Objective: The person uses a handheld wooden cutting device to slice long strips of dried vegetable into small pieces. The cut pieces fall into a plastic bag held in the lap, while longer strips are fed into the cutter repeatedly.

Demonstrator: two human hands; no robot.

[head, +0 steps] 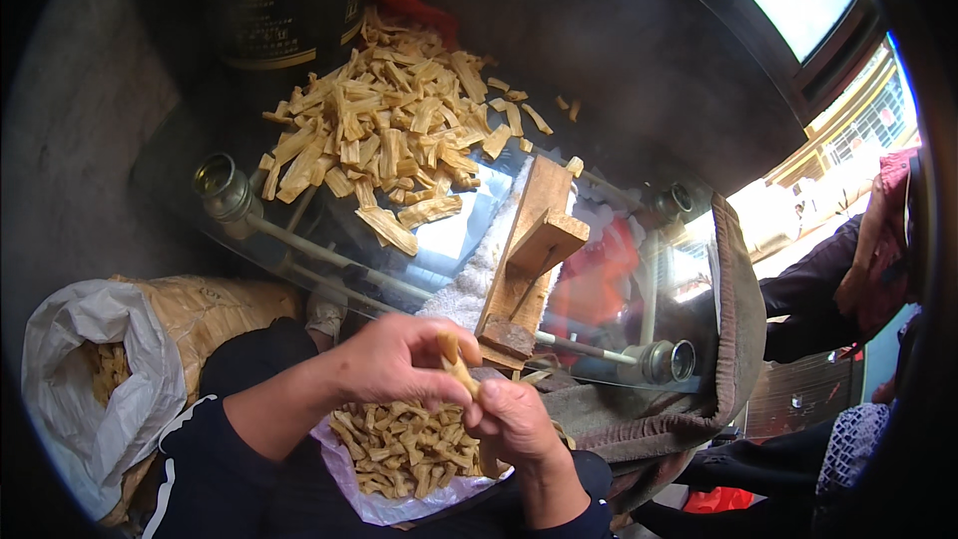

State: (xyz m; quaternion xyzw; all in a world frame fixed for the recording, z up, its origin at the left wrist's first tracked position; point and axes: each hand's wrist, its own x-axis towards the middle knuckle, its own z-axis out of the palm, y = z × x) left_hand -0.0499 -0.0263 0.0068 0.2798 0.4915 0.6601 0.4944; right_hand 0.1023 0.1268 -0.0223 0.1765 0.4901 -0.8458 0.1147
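Between both my hands is a pale yellow fibrous strip (455, 367), with its upper part bent. My left hand (382, 359) grips it between thumb and fingers, and my right hand (516, 415) pinches its lower end. Below them, on my lap, an open white plastic bag (382, 510) is full of short, curled yellowish pieces (408, 457). Just beyond my hands stands a wooden block stand (535, 254), a board with an upright piece, on a white towel (464, 296). A heap of flat pale strips (389, 120) lies on the glass tabletop (359, 247).
A dark bucket (277, 7) bearing writing stands behind the heap. Metal corner posts (224, 187) rise at the table's edge. At left, a lined sack (150, 352) holds more pieces. A brown cloth (644, 419) drapes the right edge. People (831, 277) are at far right.
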